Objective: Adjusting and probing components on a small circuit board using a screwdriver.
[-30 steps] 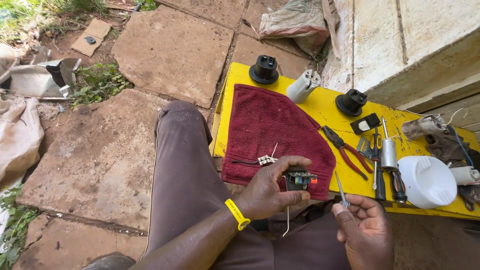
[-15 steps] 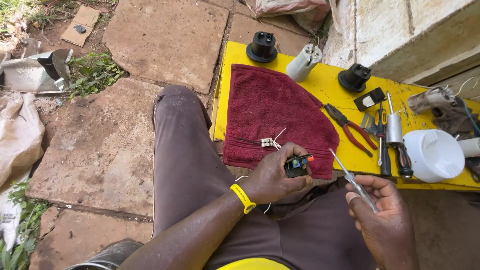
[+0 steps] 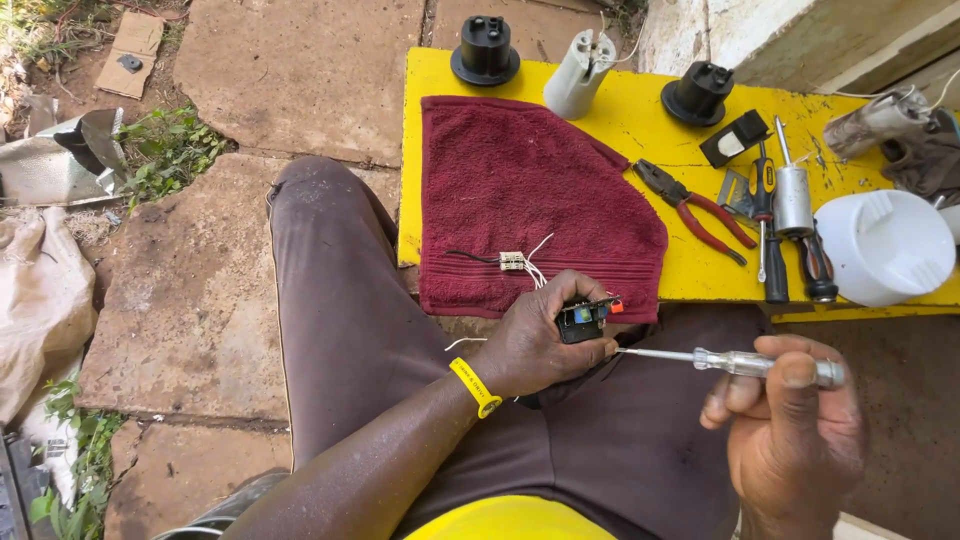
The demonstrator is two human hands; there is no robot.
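**Small circuit part held in one hand, screwdriver in the other**

Small circuit part [image 3: 583, 320], dark with a green bit and a red bit, is gripped in the left hand [image 3: 535, 345]. The left fingers [image 3: 572, 292] are curled tight around it, and it is held up over the lap, just past the near edge of the red towel [image 3: 530, 200]. Thin white wires [image 3: 535, 262] are seen just above these fingers, next to a little white plug piece on the towel.

A thin screwdriver [image 3: 700, 358] with a clear handle is held in the right hand [image 3: 785, 420]. The right fingers [image 3: 745, 395] are closed around the handle, and the thumb is laid along its top. The screwdriver is laid almost flat, its long side going left to right. Its metal tip is pointed at the circuit part and is very close to the left fingers; whether it touches the part cannot be told. So the part lies to the left of the right fingers, straight along the line of the tool.

Beyond both hands, a yellow table [image 3: 640, 120] is seen. Red-handled pliers [image 3: 695, 210], more screwdrivers [image 3: 765, 230], a white round cover [image 3: 885, 245], two black round bases [image 3: 485, 50] and a white tube-shaped piece [image 3: 578, 75] are laid on it, well away from the fingers.
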